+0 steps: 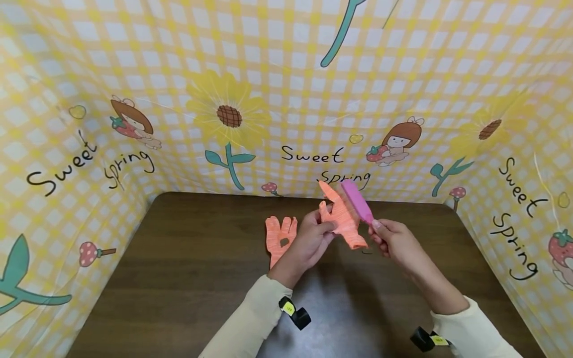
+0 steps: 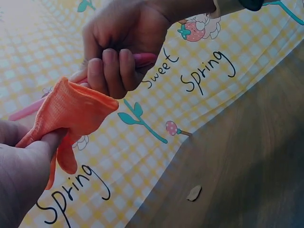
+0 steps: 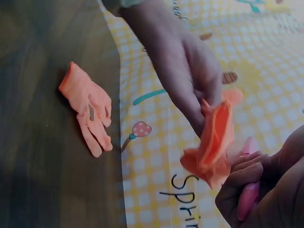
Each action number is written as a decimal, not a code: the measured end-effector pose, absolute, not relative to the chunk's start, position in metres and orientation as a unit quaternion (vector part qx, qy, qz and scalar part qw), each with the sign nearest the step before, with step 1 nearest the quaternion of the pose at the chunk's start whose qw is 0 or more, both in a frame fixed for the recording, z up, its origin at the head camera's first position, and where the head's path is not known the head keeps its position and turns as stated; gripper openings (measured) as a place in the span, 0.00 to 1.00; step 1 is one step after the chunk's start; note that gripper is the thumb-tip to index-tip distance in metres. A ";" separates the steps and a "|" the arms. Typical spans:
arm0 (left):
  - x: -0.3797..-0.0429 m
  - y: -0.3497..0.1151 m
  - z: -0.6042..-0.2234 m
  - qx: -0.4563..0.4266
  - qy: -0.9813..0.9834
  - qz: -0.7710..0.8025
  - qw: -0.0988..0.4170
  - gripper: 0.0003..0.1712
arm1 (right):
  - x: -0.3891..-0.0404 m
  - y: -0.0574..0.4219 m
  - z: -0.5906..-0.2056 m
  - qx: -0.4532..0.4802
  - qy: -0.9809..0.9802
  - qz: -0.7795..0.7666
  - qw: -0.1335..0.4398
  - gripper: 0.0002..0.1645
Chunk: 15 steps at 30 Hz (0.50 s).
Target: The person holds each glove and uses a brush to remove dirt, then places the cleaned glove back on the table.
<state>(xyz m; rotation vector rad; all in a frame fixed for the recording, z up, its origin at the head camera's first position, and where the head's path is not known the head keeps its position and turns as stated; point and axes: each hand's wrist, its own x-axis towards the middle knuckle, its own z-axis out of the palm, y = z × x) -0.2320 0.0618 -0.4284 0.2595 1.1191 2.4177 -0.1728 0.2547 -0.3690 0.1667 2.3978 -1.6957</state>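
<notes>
My left hand [image 1: 313, 233] pinches an orange knitted glove [image 1: 342, 218] between thumb and fingers and holds it up over the table. The open cuff of that glove faces the right wrist view, and some of its fingers hang down in the left wrist view. My right hand [image 1: 394, 238] grips the handle of a pink brush [image 1: 356, 200] with a long, narrow head. Its bristle side lies right along the glove's edge. A second orange glove [image 3: 85, 102] lies flat on the table beside my left hand, partly covered by the left wrist in the head view.
The dark wood-grain table [image 1: 179, 288] is bordered at the back and sides by a yellow checked cloth [image 1: 295, 114] with printed flowers and lettering. A small pale scrap [image 2: 194, 193] lies on the table. Black wrist cameras [image 1: 301, 318] sit on both sleeves.
</notes>
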 end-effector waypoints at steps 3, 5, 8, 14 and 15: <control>-0.232 0.062 -0.430 0.098 0.402 0.880 0.234 0.33 | -0.177 0.266 -0.370 0.067 0.809 -0.576 0.095 0.18; -0.232 0.061 -0.430 0.102 0.400 0.881 0.232 0.33 | -0.179 0.273 -0.372 0.075 0.810 -0.576 0.084 0.19; -0.233 0.060 -0.431 0.105 0.394 0.885 0.226 0.33 | -0.182 0.283 -0.373 0.094 0.816 -0.567 0.065 0.20; -0.234 0.058 -0.430 0.092 0.401 0.884 0.222 0.29 | -0.184 0.283 -0.378 0.100 0.812 -0.573 0.046 0.15; -0.234 0.059 -0.431 0.085 0.407 0.882 0.221 0.28 | -0.184 0.279 -0.379 0.095 0.813 -0.573 0.044 0.14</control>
